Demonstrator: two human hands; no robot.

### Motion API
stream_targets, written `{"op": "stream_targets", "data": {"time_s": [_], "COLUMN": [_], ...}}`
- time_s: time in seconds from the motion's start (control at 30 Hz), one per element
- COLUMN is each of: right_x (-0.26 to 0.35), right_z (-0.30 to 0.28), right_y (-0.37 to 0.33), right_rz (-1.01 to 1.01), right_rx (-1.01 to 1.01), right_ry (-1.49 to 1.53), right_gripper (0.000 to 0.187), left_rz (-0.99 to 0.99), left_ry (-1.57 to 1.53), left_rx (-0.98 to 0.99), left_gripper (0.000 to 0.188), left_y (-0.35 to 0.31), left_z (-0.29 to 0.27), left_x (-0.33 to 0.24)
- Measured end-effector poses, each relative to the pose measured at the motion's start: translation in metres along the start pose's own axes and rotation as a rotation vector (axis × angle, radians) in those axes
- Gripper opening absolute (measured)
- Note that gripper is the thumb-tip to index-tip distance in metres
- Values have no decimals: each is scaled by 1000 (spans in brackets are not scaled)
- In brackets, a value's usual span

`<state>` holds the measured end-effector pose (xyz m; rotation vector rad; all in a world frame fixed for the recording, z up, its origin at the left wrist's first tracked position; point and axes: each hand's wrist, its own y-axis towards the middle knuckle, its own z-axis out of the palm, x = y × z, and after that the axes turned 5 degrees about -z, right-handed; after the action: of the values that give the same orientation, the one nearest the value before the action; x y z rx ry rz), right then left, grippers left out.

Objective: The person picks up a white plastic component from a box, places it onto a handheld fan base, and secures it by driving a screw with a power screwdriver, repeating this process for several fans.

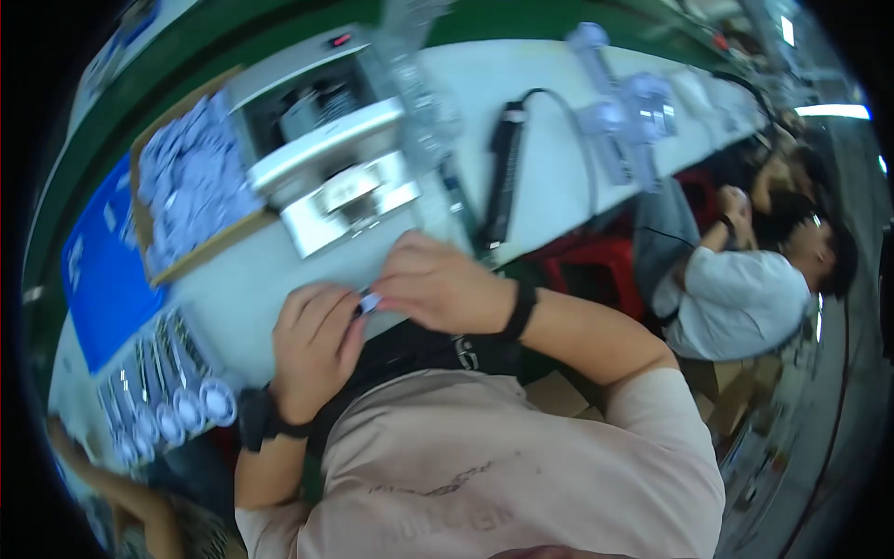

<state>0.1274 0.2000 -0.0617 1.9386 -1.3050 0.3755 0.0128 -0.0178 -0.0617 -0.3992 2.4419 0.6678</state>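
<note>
Close to the table's front edge, my left hand [315,343] and my right hand [436,283] meet around a small white and dark piece [369,303]. The fingers of both are closed on it, and they cover most of it, so its kind is unclear. Just beyond them stands a grey and silver bench machine [317,130] with a red lit display and an open recess. A small metal fixture [350,190] sits on its front plate.
Left of the machine, a cardboard box [216,257] holds many pale lavender pieces, beside a blue sheet [98,289]. Several round-ended white items [177,401] lie at near left. A black power strip [506,172] and white parts [624,112] lie right. Another person [745,298] sits beyond.
</note>
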Motion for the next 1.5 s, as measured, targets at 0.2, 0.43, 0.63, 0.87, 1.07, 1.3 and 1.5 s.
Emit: {"op": "stream_targets", "data": {"time_s": [0.2,0.43,0.63,0.87,1.07,1.3,1.5], "right_x": [0,0,2,-1,-4,-6,-7], "right_z": [-9,-7,1,-13,1,-7,-13], "right_y": [-3,-1,-6,-5,-2,-4,1], "right_rz": [-3,37,-11,39,-31,-6,-5], "right_rx": [42,62,44,87,32,96,104], "right_ry": [-97,-84,-48,23,12,-10,30], "right_gripper": [19,13,20,25,27,25,22], "left_rz": [28,9,-52,47,93,72,83], "left_ry": [48,92,51,190,135,183,185], "left_rx": [57,81,142,66,-9,18,14], "left_gripper": [35,36,37,34,34,37,39], "left_y": [3,-2,3,0,0,0,-3], "left_z": [5,0,-2,2,5,4,6], "left_x": [2,0,-5,-4,6,1,3]}}
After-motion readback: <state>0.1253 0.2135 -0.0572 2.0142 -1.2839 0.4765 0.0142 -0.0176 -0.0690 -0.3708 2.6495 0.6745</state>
